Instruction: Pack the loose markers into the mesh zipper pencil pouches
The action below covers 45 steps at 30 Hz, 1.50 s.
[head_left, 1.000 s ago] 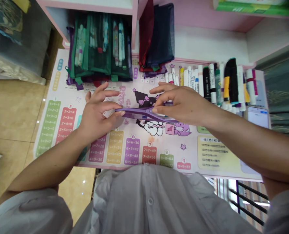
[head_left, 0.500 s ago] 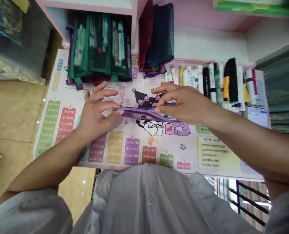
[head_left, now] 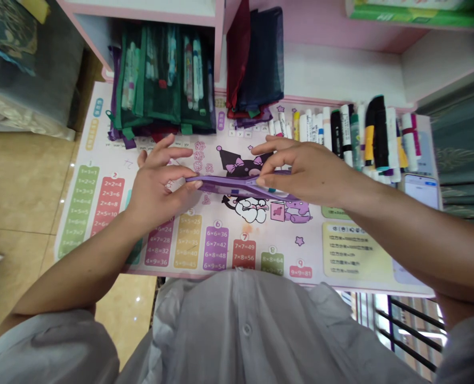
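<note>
A purple zip pouch is held above the desk mat with its zipper edge turned up. My left hand is closed on the pouch's left end, thumb and index finger pinching it while the other fingers stick out. Near the middle of the zipper, my right hand pinches at the zipper pull. Left of the pull the teeth look joined; to its right the edges part. White and blue-green marker parts show inside. The pouch's right end is partly hidden behind my right hand.
Green mesh pouches with markers stand at the back left. Dark blue and red pouches lean beside them. A row of loose markers lies at the back right, near a phone. The printed mat covers the desk.
My right hand has shifted very slightly to the right along the zipper. My left hand keeps the same pinch on the pouch's end.
</note>
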Motion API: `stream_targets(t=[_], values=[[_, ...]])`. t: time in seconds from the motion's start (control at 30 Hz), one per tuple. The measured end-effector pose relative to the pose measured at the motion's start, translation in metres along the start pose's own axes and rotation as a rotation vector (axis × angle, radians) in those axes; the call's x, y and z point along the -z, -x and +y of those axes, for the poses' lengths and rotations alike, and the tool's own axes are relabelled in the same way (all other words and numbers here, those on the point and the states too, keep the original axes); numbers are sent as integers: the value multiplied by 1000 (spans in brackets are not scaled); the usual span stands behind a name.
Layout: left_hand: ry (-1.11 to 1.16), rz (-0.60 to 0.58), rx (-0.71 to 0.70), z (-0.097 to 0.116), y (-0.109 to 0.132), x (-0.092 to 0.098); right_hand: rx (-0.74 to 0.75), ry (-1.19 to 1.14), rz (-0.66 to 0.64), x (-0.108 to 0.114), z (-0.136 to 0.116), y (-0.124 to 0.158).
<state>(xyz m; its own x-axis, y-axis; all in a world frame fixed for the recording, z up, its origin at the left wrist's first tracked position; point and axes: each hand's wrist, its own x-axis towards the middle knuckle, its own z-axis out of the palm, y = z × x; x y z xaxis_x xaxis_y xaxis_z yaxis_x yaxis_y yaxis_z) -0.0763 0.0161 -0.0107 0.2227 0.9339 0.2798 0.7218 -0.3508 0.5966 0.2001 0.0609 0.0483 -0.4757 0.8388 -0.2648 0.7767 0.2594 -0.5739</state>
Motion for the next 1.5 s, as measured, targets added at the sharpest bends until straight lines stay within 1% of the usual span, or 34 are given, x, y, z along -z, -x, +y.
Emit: stream_targets(t=[0.2, 0.53, 0.83, 1.07, 1.5], values=[[7, 5, -9, 1, 0, 0, -35, 1, -5, 1, 2, 3], [0, 7, 7, -2, -1, 0, -21, 8, 2, 3, 4, 4], [6, 21, -16, -3, -1, 0, -42, 9, 12, 4, 6, 6], [-20, -3, 1, -2, -1, 2, -70, -13, 13, 4, 8, 8], [-9, 30, -29, -4, -1, 0, -87, -40, 23, 6, 12, 12]])
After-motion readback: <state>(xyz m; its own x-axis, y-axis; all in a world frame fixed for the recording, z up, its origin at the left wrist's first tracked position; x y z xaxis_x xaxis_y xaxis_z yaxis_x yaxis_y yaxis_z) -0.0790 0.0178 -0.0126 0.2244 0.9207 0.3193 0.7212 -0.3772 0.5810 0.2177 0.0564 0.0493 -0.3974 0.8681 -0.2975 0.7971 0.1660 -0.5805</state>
